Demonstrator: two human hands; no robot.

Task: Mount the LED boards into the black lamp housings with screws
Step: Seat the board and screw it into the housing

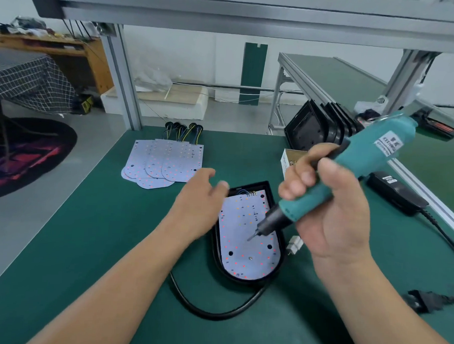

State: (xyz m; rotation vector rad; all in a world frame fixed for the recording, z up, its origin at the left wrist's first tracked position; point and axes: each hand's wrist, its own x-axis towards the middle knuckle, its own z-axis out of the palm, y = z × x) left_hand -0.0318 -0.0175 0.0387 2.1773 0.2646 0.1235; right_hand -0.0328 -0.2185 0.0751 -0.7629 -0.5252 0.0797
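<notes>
A black lamp housing [270, 194] lies on the green mat with a white LED board [246, 250] seated inside it. One screw [250, 257] shows near the board's lower middle. My right hand [331, 210] grips a teal electric screwdriver [356, 167], its bit tip hovering just above the board's centre. My left hand [198, 199] floats over the housing's left edge, fingers relaxed and slightly blurred, holding nothing.
Several spare LED boards [164, 164] with wires lie at the back left. A stack of black housings [319, 126] leans at the back right beside a small box of screws [290, 159]. A black power adapter [394, 192] and a black cable [214, 310] lie nearby.
</notes>
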